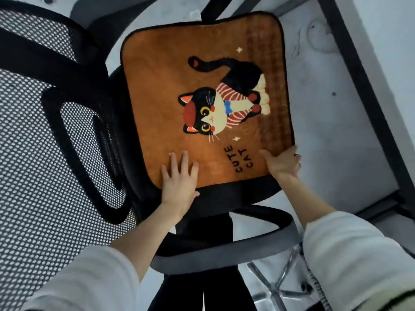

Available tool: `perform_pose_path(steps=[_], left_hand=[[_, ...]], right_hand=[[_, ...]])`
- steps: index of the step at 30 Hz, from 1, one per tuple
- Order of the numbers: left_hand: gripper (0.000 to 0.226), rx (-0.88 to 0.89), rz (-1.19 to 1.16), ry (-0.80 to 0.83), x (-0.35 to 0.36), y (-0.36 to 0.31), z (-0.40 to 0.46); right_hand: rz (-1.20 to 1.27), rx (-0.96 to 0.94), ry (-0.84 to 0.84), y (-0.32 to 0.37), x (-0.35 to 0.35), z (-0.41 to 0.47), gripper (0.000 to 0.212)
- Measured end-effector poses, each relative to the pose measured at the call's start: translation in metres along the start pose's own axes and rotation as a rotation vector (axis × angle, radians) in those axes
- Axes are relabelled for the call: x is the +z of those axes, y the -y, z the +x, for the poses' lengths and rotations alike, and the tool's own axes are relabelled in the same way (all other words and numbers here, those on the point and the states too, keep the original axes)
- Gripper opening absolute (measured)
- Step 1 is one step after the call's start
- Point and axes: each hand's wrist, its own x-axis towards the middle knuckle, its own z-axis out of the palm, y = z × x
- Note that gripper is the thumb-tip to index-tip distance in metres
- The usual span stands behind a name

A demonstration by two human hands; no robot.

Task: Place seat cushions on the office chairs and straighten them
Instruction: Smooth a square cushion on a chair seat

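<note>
Head view, single entry.

Seat cushion [202, 104]: orange-brown plush with black piping, printed with a black-and-cream cat in a red striped scarf and the words "CUTE CAT"; it lay flat on the seat of the office chair [235, 194], covering most of it, with a strip of black seat showing along the edge nearest me.

Orientation: the cushion sat turned slightly against the seat's outline (its near-right corner ran past the seat edge).

My left hand [178, 176]: laid palm-down on the cushion's near-left corner, fingers spread and flat, pressing rather than grasping; nothing was held in it.

My right hand [281, 162]: closed on the cushion's near-right corner, thumb on top of the fabric and fingers curled under the edge; a ring showed on one finger.

Sleeves [350, 250]: white, pushed up both forearms.

Backrest [33, 135]: black mesh in a black frame, standing at the left of the seat, just beside the cushion's left edge.

Armrest [224, 250]: a dark curved loop below the seat's near side, between my two forearms.

Chair base [276, 286]: chrome spokes, partly seen at lower right.

Floor [325, 131]: pale and marbled, scuffed in places.

Desk frame [359, 75]: dark metal bars running diagonally at the right, well apart from my hands.
</note>
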Motion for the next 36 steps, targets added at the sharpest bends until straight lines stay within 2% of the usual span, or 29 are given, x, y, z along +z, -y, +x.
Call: perform_pose_path(steps=[3,4,8,14,22,27,36], left_hand=[[0.036,0.020,-0.063,-0.005,0.005,-0.004,-0.006],[0.030,0.013,-0.107,-0.002,0.006,-0.005,-0.007],[0.033,-0.023,-0.234,-0.002,0.006,-0.008,-0.015],[0.036,-0.065,-0.175,0.066,0.015,-0.012,-0.041],[0.035,-0.096,-0.216,0.130,0.006,-0.015,-0.043],[0.033,-0.094,-0.227,0.113,0.007,-0.023,-0.044],[0.015,-0.097,-0.334,0.051,0.014,-0.029,-0.043]], right_hand=[[0.021,-0.017,-0.049,-0.009,-0.006,-0.005,0.066],[0.036,-0.023,-0.045,-0.011,-0.007,-0.008,0.058],[0.044,-0.057,-0.029,-0.019,-0.016,-0.016,0.050],[0.022,-0.028,0.051,-0.028,-0.014,-0.025,0.050],[0.053,-0.066,0.101,-0.041,-0.019,-0.023,0.044],[0.077,-0.073,0.085,-0.041,-0.020,-0.017,0.046],[0.115,-0.036,0.049,-0.043,-0.021,-0.010,0.040]])
